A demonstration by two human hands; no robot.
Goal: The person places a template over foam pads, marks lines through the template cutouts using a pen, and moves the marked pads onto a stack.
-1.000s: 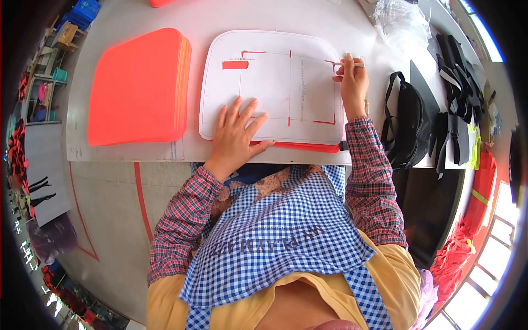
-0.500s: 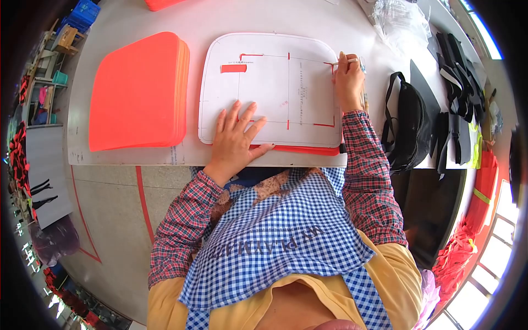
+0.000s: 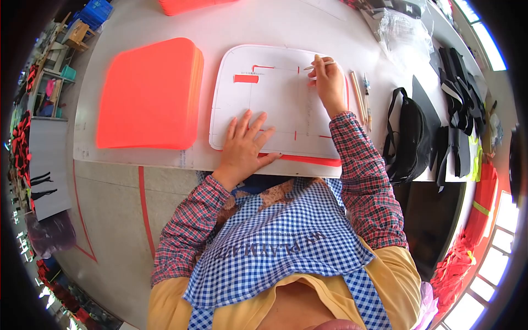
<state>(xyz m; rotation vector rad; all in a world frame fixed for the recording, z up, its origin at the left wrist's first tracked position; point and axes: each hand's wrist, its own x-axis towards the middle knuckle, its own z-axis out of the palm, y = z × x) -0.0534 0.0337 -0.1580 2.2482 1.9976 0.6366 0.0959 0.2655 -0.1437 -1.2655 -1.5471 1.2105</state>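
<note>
A white template (image 3: 275, 110) with rounded corners, thin lines and narrow cut-out slots lies on a red-orange panel (image 3: 308, 160), whose edge shows along the front and right. My left hand (image 3: 243, 146) rests flat on the template's lower left part, fingers spread. My right hand (image 3: 328, 82) pinches a slim white pen (image 3: 320, 65) over the upper right of the template, its tip near a slot. Whether the tip touches the surface I cannot tell.
A stack of red-orange panels (image 3: 148, 96) stands left of the template. To the right lie several thin pens (image 3: 358, 96), a black bag (image 3: 410, 135) and black straps (image 3: 462, 82). Clear plastic wrap (image 3: 404, 33) sits at the back right.
My right hand has moved left with the pen, from the template's right edge to the upper slot. My left hand stays on the template. The whole view has shifted slightly.
</note>
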